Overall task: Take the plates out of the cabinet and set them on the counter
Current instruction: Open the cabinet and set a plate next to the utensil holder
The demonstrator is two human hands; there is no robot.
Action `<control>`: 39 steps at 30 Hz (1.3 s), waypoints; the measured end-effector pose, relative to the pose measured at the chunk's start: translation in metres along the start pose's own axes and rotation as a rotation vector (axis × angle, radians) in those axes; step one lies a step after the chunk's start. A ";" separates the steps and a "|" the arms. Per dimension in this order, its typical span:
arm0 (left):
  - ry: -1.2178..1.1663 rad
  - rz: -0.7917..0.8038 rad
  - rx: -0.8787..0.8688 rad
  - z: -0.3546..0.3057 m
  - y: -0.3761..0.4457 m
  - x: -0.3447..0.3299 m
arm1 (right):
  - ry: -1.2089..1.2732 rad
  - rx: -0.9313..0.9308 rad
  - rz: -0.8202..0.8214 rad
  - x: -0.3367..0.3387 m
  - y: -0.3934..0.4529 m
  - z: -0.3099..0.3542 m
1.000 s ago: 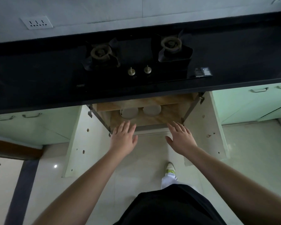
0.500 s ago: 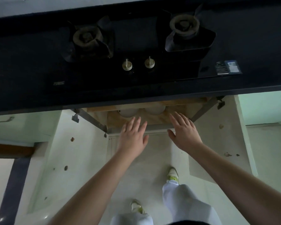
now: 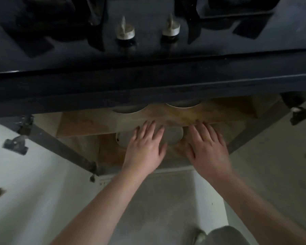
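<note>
The cabinet (image 3: 88, 124) under the black counter (image 3: 148, 82) stands open, with wooden shelves inside. Two pale plates peek out on the upper shelf, one on the left (image 3: 129, 109) and one on the right (image 3: 183, 104), half hidden by the counter edge. On the lower shelf lies another pale plate (image 3: 173, 137), partly covered by my hands. My left hand (image 3: 145, 149) reaches in over it with fingers straight and spread. Beside it, my right hand (image 3: 208, 147) is flat too, its fingertips at the upper shelf's front edge. Neither hand holds anything.
A gas hob with two knobs (image 3: 125, 31) (image 3: 170, 29) sits on the counter above. Both cabinet doors hang open, left (image 3: 34, 183) and right (image 3: 272, 165), with hinges (image 3: 16, 144) (image 3: 300, 114) jutting out. Tiled floor (image 3: 157, 209) and my shoe (image 3: 199, 234) are below.
I have leaned in closer and lower. Both hands moved forward from the cabinet's front edge into the opening, over the lower shelf plate.
</note>
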State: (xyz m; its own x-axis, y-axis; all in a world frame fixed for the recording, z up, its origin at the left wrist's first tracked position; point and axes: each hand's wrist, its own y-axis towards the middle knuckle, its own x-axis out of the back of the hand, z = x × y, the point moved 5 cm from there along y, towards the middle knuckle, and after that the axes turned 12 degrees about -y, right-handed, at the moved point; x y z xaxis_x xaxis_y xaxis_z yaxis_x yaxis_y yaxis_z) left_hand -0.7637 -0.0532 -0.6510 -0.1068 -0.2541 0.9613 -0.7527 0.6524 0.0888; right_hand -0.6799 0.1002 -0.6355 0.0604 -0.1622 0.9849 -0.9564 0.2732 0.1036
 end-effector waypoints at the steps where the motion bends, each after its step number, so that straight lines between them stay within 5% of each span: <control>1: 0.005 -0.029 -0.008 0.003 0.008 -0.007 | 0.001 -0.014 -0.033 -0.010 0.006 0.001; 13: -0.017 -0.299 -0.124 0.021 0.061 -0.063 | -0.043 -0.041 -0.307 -0.086 0.036 0.002; 21: -0.166 -0.236 -0.045 0.034 0.090 -0.060 | 0.017 -0.175 -0.330 -0.083 0.064 -0.025; 26: -0.668 -0.263 0.182 0.038 0.108 -0.047 | 0.112 -0.289 -0.307 -0.077 0.095 -0.045; 32: -1.722 -0.160 0.637 0.033 0.128 -0.056 | 0.442 -0.403 -0.091 -0.080 0.132 -0.067; 39: -1.963 -0.073 0.667 0.029 0.145 -0.056 | 0.692 -0.521 0.045 -0.086 0.159 -0.084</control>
State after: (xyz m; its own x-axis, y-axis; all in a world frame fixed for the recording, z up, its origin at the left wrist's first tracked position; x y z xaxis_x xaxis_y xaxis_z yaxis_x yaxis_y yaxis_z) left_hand -0.8858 0.0349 -0.6997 -0.1296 -0.8101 -0.5717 -0.8062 0.4218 -0.4150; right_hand -0.8137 0.2374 -0.6925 0.3481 0.4262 0.8350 -0.7193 0.6926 -0.0537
